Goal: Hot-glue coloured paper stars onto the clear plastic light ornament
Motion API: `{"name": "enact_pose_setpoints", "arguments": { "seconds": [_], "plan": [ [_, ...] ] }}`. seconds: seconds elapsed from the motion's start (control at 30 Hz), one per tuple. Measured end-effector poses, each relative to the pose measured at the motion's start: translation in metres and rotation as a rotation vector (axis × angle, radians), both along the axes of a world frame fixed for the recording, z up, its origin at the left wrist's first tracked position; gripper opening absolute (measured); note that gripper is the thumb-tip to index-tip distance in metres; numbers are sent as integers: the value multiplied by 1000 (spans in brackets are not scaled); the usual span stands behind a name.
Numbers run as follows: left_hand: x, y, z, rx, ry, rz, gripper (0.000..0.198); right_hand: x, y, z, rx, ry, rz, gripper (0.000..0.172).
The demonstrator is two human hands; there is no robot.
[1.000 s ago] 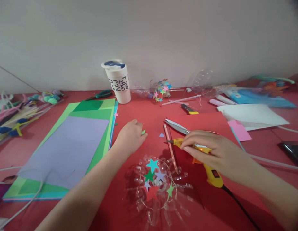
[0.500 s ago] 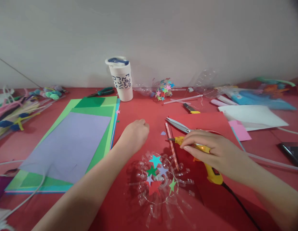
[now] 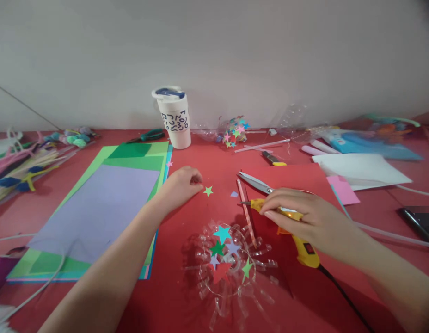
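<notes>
My right hand (image 3: 299, 215) is wrapped round a yellow hot glue gun (image 3: 306, 252), its nozzle pointing left over a pink patterned stick. Just left of a small light-green paper star (image 3: 208, 190), my left hand (image 3: 181, 185) has its fingers curled, with a gap between thumb and forefinger and nothing visible in them. Between my forearms lies a round decoration (image 3: 228, 261) of clear looped strips and a thin wire ring, bearing teal, green, lilac and red paper stars. A lilac paper scrap (image 3: 234, 194) rests near the nozzle.
Scissors (image 3: 256, 182) lie beyond the glue gun, with a box cutter (image 3: 272, 158) further back. Coloured paper sheets (image 3: 96, 208) are stacked at left. A white cup (image 3: 174, 118) and a star-covered ornament (image 3: 235, 132) stand by the wall. The glue gun's black cord (image 3: 344, 291) trails right.
My left hand has drawn back to the left and its fingers have parted, leaving the light-green star in sight on the table. My right hand keeps the glue gun in nearly the same place.
</notes>
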State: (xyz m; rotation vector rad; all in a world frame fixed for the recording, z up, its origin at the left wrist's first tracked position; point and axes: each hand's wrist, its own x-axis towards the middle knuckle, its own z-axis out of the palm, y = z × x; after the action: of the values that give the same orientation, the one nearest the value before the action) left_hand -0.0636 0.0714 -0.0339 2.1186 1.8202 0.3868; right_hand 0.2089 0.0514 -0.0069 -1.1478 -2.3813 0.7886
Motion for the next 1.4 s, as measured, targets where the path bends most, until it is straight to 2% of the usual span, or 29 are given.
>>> {"name": "enact_pose_setpoints", "arguments": {
  "seconds": [0.13, 0.23, 0.47, 0.7, 0.93, 1.03, 1.13, 1.3, 1.4],
  "plan": [
    [7, 1, -7, -13, -50, -25, 15, 1, 0, -3, 5, 3, 17, 18],
    [16, 0, -9, -20, -32, 8, 9, 1, 0, -3, -5, 8, 14, 18],
    [21, -4, -4, -23, 83, 36, 6, -5, 1, 1, -12, 2, 22, 21],
    [33, -9, 8, -13, 317, -103, 15, -4, 0, 0, 8, 13, 32, 19],
    [35, -12, 6, 15, 446, -252, 22, -5, -2, -2, 36, 41, 47, 19],
    [32, -11, 5, 21, 433, -268, 24, -6, -2, -2, 40, 39, 47, 19],
    [30, -10, 4, 31, 381, -224, 25, -5, -2, -2, 49, 28, 56, 19],
    [27, -10, 5, 0, 237, -177, 25, -3, -1, -3, 73, -14, 93, 17],
    [20, -11, 10, -39, 139, -198, 19, -3, 0, -2, 75, -17, 96, 18]
  ]
}}
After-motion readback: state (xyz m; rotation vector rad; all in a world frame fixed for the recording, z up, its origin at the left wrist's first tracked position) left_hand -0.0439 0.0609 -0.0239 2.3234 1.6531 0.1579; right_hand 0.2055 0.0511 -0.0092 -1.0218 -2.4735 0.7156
